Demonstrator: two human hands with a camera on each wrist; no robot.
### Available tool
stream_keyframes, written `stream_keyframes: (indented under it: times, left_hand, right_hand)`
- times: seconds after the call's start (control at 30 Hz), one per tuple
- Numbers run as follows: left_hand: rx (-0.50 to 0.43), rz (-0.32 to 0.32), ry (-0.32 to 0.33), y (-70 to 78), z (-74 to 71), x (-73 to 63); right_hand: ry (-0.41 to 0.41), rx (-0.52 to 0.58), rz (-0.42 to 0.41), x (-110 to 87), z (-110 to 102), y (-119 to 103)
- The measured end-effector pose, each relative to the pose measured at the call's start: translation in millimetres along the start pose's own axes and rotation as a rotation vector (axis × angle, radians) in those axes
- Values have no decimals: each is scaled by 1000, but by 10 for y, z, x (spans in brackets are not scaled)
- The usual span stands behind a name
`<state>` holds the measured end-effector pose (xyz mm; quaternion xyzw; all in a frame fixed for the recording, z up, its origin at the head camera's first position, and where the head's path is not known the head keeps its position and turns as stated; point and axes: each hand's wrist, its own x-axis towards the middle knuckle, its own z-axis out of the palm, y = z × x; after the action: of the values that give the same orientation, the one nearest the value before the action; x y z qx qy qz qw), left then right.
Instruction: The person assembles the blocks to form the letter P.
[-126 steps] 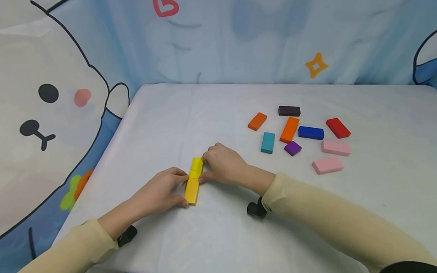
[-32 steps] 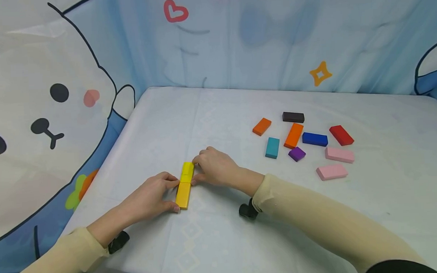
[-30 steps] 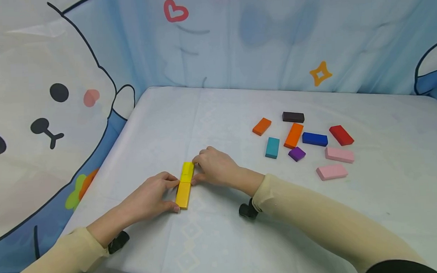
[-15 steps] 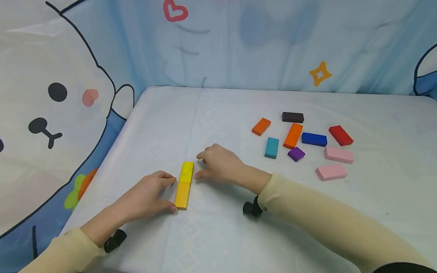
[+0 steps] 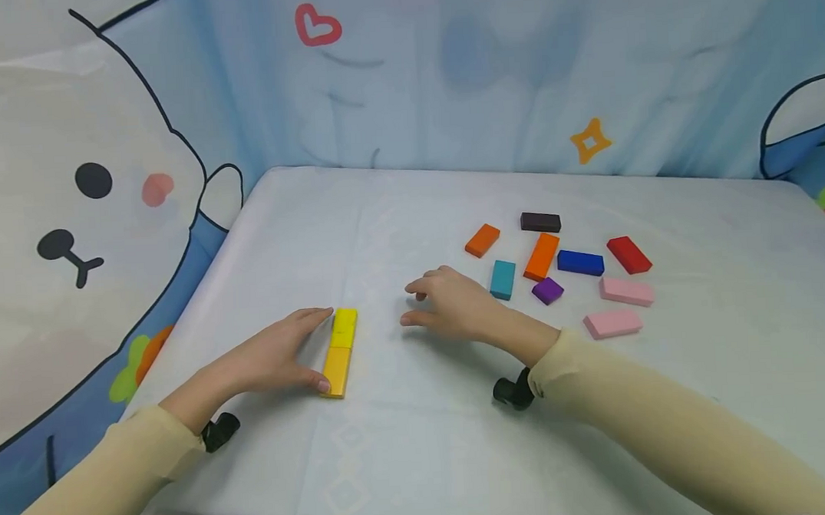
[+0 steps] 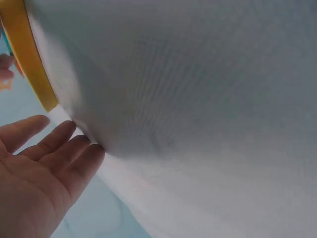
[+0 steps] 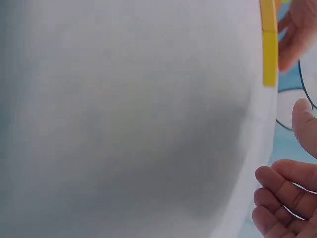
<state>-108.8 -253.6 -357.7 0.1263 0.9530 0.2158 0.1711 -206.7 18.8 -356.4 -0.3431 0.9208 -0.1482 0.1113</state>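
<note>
Yellow piece (image 5: 344, 327) and amber block (image 5: 337, 368): end to end on the counter (image 5: 407, 450). Presumably light, stiff, smooth; best pinched across the long sides. Left grip (image 5: 268, 360): fingers extended alongside, not clasping. Right grip (image 5: 456, 308): loose, well apart. Wrist views: undersides of both, nothing held; hidden in head view.

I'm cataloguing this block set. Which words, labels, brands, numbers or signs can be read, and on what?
No words, labels, brands or numbers are readable, on the yellow blocks or elsewhere.
Drawn signs: a red heart and an orange star on the blue backdrop.
Any print on the black wrist cameras is too small to read.
</note>
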Motion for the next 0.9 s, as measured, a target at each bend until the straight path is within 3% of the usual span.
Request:
stream_keyframes:
  times: [0.23,0.53,0.7,0.9]
  left_hand:
    - [-12,7,-3,-35,30,23]
    - [-12,-38,-28,-2,25,7]
    - [-20,-38,-27,0,18,-12]
    - [-33,-21,-40,37,20,-1]
  right_hand:
    - [46,103,13,-196,-174,269]
    - [130,137,135,-383,-457,694]
    - [184,148,222,-356,-624,916]
    - [176,169,316,-252,-735,1109]
